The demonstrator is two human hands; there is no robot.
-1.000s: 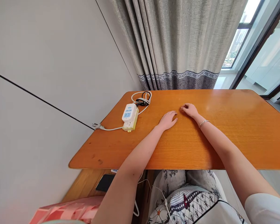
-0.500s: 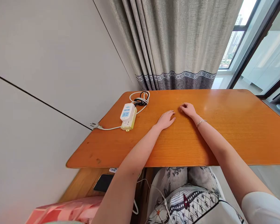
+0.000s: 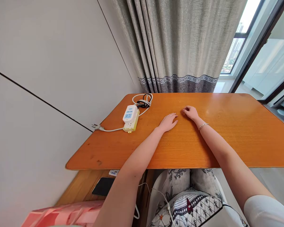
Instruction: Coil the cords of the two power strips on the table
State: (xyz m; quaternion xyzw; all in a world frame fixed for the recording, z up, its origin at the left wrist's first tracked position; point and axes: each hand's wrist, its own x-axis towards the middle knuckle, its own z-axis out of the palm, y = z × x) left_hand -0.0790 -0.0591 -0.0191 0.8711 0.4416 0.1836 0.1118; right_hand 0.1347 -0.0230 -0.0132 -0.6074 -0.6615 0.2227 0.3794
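Note:
My left hand (image 3: pixel 168 122) lies palm down on the orange-brown wooden table (image 3: pixel 232 135), its fingers stretched out and nothing under them that I can see. Just to its right, my right hand (image 3: pixel 189 112) rests on the tabletop with the fingers curled in. Nothing shows in that hand. A thin silvery bracelet (image 3: pixel 203 126) circles the right wrist. The two hands are close but apart. Left of them sits a white plug adapter (image 3: pixel 130 114) on a yellowish-white power strip (image 3: pixel 131 126); neither hand touches it.
Behind the strip lies a coiled white and black cord (image 3: pixel 144 102). A white plug (image 3: pixel 97 127) reaches the table's left edge by the wall (image 3: pixel 38 142). A black phone (image 3: pixel 103 186) lies on a lower wooden surface at left. A grey curtain (image 3: pixel 180 44) hangs behind the table.
The view has shifted very slightly. Both hands stay in the same place and pose on the table.

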